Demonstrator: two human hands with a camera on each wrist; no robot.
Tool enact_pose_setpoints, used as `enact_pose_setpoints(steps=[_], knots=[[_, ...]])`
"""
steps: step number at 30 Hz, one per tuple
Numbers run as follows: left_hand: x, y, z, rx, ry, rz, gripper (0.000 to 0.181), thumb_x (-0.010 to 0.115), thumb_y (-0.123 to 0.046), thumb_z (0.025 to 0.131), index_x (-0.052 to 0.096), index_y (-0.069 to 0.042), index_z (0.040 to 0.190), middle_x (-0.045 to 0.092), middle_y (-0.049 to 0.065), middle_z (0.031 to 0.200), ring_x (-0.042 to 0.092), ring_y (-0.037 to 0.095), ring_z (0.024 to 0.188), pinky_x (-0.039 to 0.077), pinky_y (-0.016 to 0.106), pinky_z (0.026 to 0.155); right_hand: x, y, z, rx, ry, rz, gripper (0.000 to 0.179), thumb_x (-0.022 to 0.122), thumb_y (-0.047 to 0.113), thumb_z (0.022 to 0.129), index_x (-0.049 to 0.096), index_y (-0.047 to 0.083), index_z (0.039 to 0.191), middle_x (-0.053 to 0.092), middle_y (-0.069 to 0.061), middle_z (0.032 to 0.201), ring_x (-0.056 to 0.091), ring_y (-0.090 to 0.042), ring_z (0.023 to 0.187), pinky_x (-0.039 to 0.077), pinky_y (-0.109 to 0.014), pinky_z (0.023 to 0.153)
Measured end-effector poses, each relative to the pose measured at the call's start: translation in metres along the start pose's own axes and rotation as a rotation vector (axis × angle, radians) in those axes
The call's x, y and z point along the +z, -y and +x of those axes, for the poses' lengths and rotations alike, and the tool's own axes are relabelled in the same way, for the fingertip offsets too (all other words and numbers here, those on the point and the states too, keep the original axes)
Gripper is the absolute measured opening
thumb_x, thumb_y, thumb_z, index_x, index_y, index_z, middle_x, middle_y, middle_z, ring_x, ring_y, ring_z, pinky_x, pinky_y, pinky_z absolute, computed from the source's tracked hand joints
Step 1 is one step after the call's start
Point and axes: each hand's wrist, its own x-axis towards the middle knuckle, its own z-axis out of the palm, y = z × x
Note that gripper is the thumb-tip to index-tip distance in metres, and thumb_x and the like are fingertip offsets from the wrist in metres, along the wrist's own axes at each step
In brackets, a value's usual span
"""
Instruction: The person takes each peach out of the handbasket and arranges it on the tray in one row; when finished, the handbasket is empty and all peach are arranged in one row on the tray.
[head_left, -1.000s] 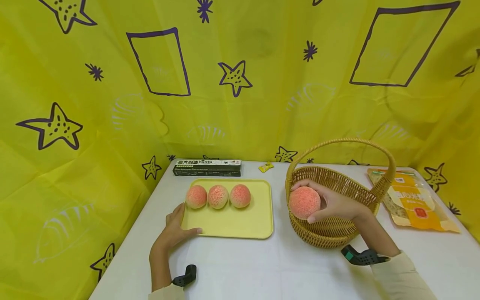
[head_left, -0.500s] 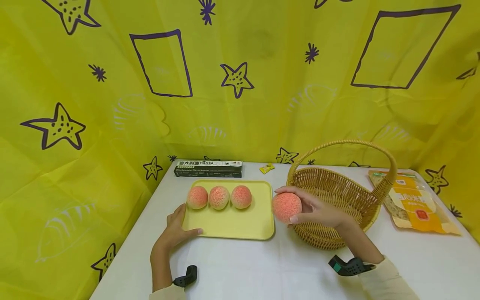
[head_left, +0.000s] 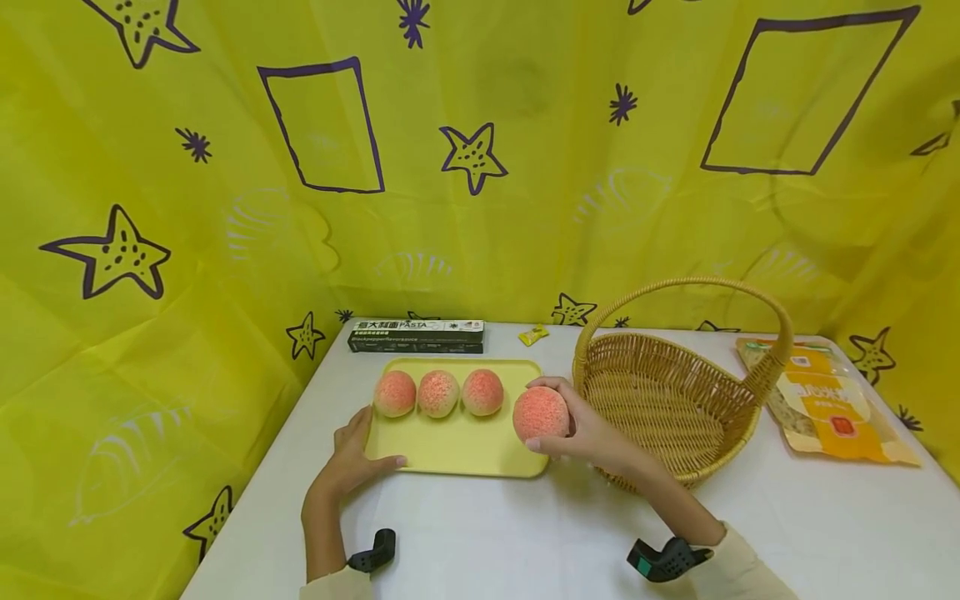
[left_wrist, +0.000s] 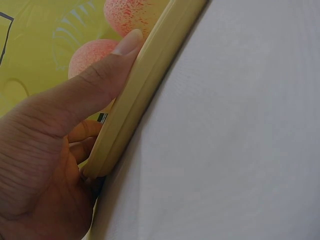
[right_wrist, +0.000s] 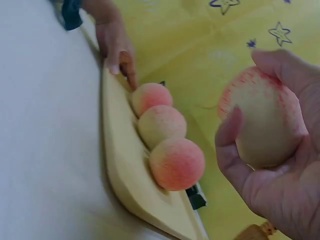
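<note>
My right hand (head_left: 581, 429) grips a pink-and-cream peach (head_left: 541, 416) above the right end of a yellow tray (head_left: 457, 454). In the right wrist view, the fingers and thumb curl round the held peach (right_wrist: 265, 117). Three more peaches stand in a row along the tray's back left: a left peach (head_left: 394, 393), a middle peach (head_left: 438, 394) and a right peach (head_left: 482, 392). My left hand (head_left: 352, 457) holds the tray's front left corner. Seen from the left wrist, its thumb (left_wrist: 95, 85) lies over the tray rim (left_wrist: 135, 95), with fingers round the side.
Right of the tray stands a wicker basket (head_left: 660, 400) with a tall arched handle. Behind the tray lie a pasta box (head_left: 416, 337) and a small yellow wrapped candy (head_left: 533, 335). An orange food bag (head_left: 828, 404) lies at the far right, partly behind the basket.
My right hand has carried the peach leftward, from over the basket to over the tray's right end. The left hand and the tray have stayed put.
</note>
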Motion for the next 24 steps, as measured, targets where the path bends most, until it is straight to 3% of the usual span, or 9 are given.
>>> enact_pose_setpoints(steps=[4,8,13,16,20,24], knots=[[-0.001,0.0,-0.001,-0.006,-0.001,0.012,0.118,0.082,-0.051,0.071,0.014,-0.01,0.157,0.014,0.015,0.162,0.015,0.035,0.139,0.021,0.065,0.114,0.015,-0.006,0.005,0.051,-0.092,0.027,0.076,0.079,0.025,0.082,0.03,0.019,0.139,0.045,-0.014,0.138,0.055,-0.027,0.117,0.052,-0.035,0.09],[-0.002,-0.001,-0.001,-0.002,-0.002,0.009,0.118,0.082,-0.051,0.071,0.014,-0.01,0.157,0.014,0.015,0.162,0.016,0.035,0.139,0.021,0.064,0.114,0.024,-0.016,0.012,0.028,-0.138,0.071,0.074,0.079,0.02,0.082,0.034,0.017,0.141,0.041,-0.014,0.144,0.054,-0.034,0.123,0.052,-0.037,0.094],[-0.001,-0.001,0.0,0.003,0.0,-0.009,0.118,0.083,-0.05,0.071,0.014,-0.009,0.157,0.014,0.016,0.162,0.015,0.035,0.139,0.02,0.064,0.114,0.029,-0.026,0.022,0.023,-0.213,0.151,0.077,0.075,0.012,0.085,0.032,0.019,0.148,0.025,-0.017,0.155,0.044,-0.047,0.132,0.057,-0.039,0.086],[-0.001,-0.002,-0.001,-0.002,0.0,-0.007,0.118,0.083,-0.05,0.071,0.014,-0.008,0.157,0.014,0.016,0.162,0.015,0.036,0.139,0.02,0.064,0.114,0.032,-0.031,0.027,0.004,-0.255,0.233,0.081,0.069,0.005,0.088,0.024,0.02,0.153,0.023,-0.017,0.156,0.048,-0.044,0.127,0.059,-0.036,0.081],[-0.002,-0.002,-0.002,-0.01,0.003,-0.004,0.119,0.083,-0.05,0.071,0.013,-0.007,0.157,0.013,0.017,0.162,0.016,0.036,0.139,0.02,0.064,0.114,0.037,-0.038,0.035,-0.02,-0.327,0.327,0.081,0.065,-0.002,0.088,0.024,0.022,0.153,0.031,-0.014,0.15,0.055,-0.03,0.112,0.059,-0.032,0.075],[-0.002,-0.003,-0.001,-0.013,0.006,-0.007,0.119,0.083,-0.05,0.071,0.013,-0.007,0.157,0.013,0.016,0.162,0.015,0.036,0.14,0.02,0.065,0.114,0.041,-0.044,0.043,0.014,-0.452,0.249,0.081,0.075,0.007,0.083,0.03,0.027,0.149,0.036,-0.011,0.148,0.053,-0.028,0.117,0.057,-0.032,0.078]])
